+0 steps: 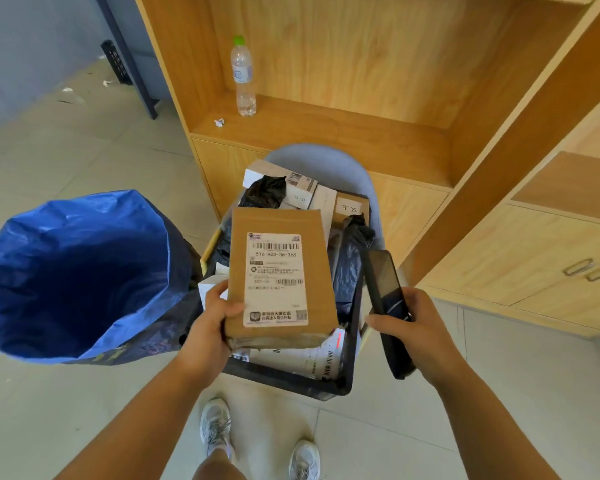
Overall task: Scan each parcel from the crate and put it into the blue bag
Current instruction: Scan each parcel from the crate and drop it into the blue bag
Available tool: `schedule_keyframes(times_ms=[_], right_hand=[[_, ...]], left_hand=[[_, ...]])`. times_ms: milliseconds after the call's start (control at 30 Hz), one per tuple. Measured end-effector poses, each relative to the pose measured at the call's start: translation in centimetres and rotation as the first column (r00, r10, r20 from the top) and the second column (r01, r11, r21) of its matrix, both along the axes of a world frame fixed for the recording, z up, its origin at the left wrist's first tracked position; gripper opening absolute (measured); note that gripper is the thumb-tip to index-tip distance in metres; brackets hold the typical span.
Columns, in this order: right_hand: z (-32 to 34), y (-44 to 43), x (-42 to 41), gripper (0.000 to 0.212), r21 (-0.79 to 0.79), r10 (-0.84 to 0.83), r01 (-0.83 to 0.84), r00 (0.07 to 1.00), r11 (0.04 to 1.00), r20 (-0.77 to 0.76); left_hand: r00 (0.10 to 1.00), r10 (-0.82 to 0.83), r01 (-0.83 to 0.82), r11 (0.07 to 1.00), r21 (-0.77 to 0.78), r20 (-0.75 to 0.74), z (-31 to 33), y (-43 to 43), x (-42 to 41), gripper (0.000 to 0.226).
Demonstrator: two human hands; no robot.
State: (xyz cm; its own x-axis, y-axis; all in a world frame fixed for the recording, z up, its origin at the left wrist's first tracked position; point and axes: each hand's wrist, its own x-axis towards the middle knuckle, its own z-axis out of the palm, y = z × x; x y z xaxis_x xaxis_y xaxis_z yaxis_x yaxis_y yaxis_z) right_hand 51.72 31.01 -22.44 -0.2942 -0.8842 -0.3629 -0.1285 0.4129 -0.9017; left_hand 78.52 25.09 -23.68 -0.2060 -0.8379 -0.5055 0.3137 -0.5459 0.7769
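My left hand (pixel 212 322) grips the lower left corner of a brown cardboard parcel (pixel 321 271), held flat above the crate with its white barcode label facing up. My right hand (pixel 407 322) holds a black handheld scanner (pixel 383 285), tilted, just to the right of the parcel. A red scan line shows on a white parcel below. The black crate (pixel 291 379) rests on a grey chair and holds several more parcels: boxes and black plastic bags. The blue bag (pixel 77 271) stands open on the floor to the left.
A wooden shelf unit (pixel 361 81) stands behind the crate, with a clear water bottle (pixel 244 77) on its ledge. Wooden cabinets (pixel 534 265) fill the right. Pale tiled floor lies all around, and my feet in white sneakers (pixel 215 431) are below the crate.
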Motion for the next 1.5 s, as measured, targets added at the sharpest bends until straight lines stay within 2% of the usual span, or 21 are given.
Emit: schedule_keyframes(times_ms=[133,167,233,267,333,433,533,633,733,767,867,967,1033,1200,1333,1433,1500], right_hand=[[1.5,-3.4,3.2,0.059,-0.046,0.024,-0.023,1.0,0.999,0.012],[1.9,-4.3,4.4,0.06,-0.058,0.036,-0.036,0.999,0.998,-0.003],[2.4,-6.6,7.2,0.064,-0.075,0.07,-0.072,0.997,0.995,-0.035],[2.6,-7.7,8.8,0.061,-0.076,0.07,-0.073,0.997,0.994,-0.038],[3.1,-9.7,12.2,0.056,-0.096,0.058,-0.065,0.996,0.993,-0.065],[3.4,-12.9,17.6,0.06,-0.123,0.031,-0.049,0.989,0.991,-0.141],[3.1,-15.7,23.1,0.07,-0.107,0.019,-0.041,0.98,0.993,-0.197],[3.0,-17.4,27.7,0.07,-0.074,0.031,-0.051,0.967,0.996,-0.254],[2.6,-18.7,31.1,0.08,-0.02,0.096,-0.108,0.942,0.994,-0.323],[2.4,-19.0,32.0,0.083,0.003,0.115,-0.122,0.928,0.993,-0.353],[1.6,-19.7,34.3,0.087,0.073,0.172,-0.155,0.891,0.985,-0.421],[0.1,-20.5,35.7,0.093,0.116,0.22,-0.187,0.851,0.975,-0.478],[-1.4,-21.2,36.5,0.094,0.124,0.237,-0.201,0.83,0.972,-0.505],[-5.6,-22.7,38.0,0.095,0.083,0.259,-0.264,0.756,0.961,-0.601],[-8.4,-23.0,39.4,0.092,0.078,0.292,-0.331,0.67,0.941,-0.683],[-9.9,-22.7,40.6,0.089,0.146,0.361,-0.395,0.552,0.907,-0.752],[-10.6,-21.9,41.8,0.081,0.22,0.426,-0.446,0.438,0.868,-0.792]], left_hand=[[0.993,0.114,-0.115,0.992,-0.06,-0.014,1.2,-2.0,3.9,0.093],[0.991,0.135,-0.136,0.989,-0.059,-0.021,1.6,-2.5,4.8,0.083],[0.986,0.16,-0.162,0.985,-0.056,-0.04,1.9,-3.9,7.4,0.048],[0.984,0.175,-0.177,0.983,-0.051,-0.047,1.8,-4.8,8.8,0.041],[0.982,0.182,-0.183,0.982,-0.036,-0.044,1.5,-6.7,11.8,0.043],[0.987,0.158,-0.159,0.987,-0.024,-0.019,1.2,-10.0,16.9,0.042],[0.991,0.101,-0.099,0.995,-0.03,0.082,0.5,-13.7,22.3,0.044],[0.982,0.004,0.005,0.999,-0.05,0.188,-0.4,-16.6,27.0,0.047],[0.965,-0.023,0.034,0.999,-0.038,0.26,-1.4,-18.6,30.7,0.086],[0.959,-0.031,0.044,0.998,-0.04,0.281,-1.6,-19.1,31.6,0.09],[0.936,-0.016,0.042,0.997,-0.068,0.351,-2.5,-19.7,33.6,0.081],[0.9,0.029,0.032,0.991,-0.133,0.436,-4.2,-19.8,35.2,0.043],[0.865,0.047,0.058,0.98,-0.193,0.499,-5.4,-19.9,36.0,0.035],[0.821,0.122,0.04,0.962,-0.269,0.558,-9.9,-19.9,38.1,0.041],[0.814,0.136,0.045,0.955,-0.294,0.565,-13.7,-19.7,39.9,0.078],[0.785,0.129,0.102,0.938,-0.331,0.606,-16.4,-19.3,41.6,0.1],[0.779,0.154,0.109,0.921,-0.374,0.607,-17.6,-18.6,42.4,0.086]])
